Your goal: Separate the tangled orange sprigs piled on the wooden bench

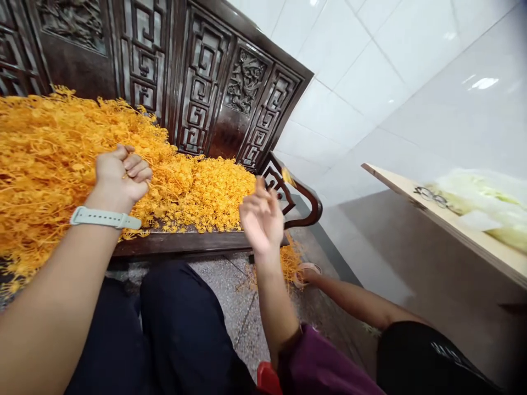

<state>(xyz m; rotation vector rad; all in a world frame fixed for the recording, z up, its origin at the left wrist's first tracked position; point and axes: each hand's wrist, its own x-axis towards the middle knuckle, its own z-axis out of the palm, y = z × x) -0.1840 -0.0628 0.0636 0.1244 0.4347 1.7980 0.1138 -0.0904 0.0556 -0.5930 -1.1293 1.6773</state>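
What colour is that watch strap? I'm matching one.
The watch strap is pale grey-green in the head view.

The left arm (53, 296) reaches forward and up from the lower left of the view, bare and angled inward toward the middle. A pale-strapped wristband (105, 218) circles its wrist. The left hand (121, 176) is curled, its back turned upward and its fingers bent in toward the palm, with the knuckles forming a loose fist. The right forearm (274, 307) rises almost straight up from a purple sleeve (308, 362). The right hand (261, 216) is open, bent slightly at the wrist, its palm turned away from the left hand and its fingers raised and slightly apart. The fingertips are a little blurred. The two hands are well apart.
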